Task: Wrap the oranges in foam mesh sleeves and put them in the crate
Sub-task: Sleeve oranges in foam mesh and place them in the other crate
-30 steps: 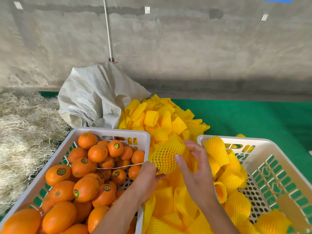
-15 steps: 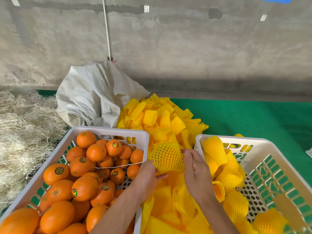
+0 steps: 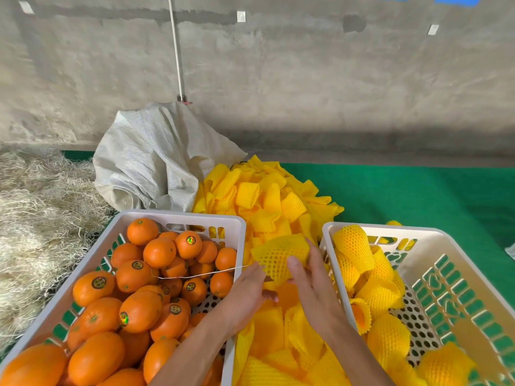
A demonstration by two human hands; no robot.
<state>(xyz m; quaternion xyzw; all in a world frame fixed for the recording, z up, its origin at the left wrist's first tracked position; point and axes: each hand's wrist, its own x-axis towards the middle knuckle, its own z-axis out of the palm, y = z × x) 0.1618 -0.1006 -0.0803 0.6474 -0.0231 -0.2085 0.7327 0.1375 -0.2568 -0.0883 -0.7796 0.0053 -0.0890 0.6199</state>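
Note:
Between two white crates, both my hands hold one yellow foam mesh sleeve [image 3: 278,253]. My left hand [image 3: 246,295] grips its lower left edge, and an orange [image 3: 287,295] shows just under the sleeve between my hands. My right hand [image 3: 312,280] pinches the sleeve's right side with thumb and fingers. The left crate [image 3: 178,218] is full of bare oranges [image 3: 139,310] with stickers. The right crate [image 3: 434,240] holds several wrapped oranges [image 3: 387,338].
A heap of loose yellow sleeves [image 3: 264,201] lies between and behind the crates. A grey woven sack [image 3: 156,162] stands behind the left crate, straw [image 3: 36,218] to the left, green matting [image 3: 418,196] to the right. A white string [image 3: 195,275] crosses the oranges.
The sleeve has come down and turned between my hands. My right hand shifted from its top edge to its right side.

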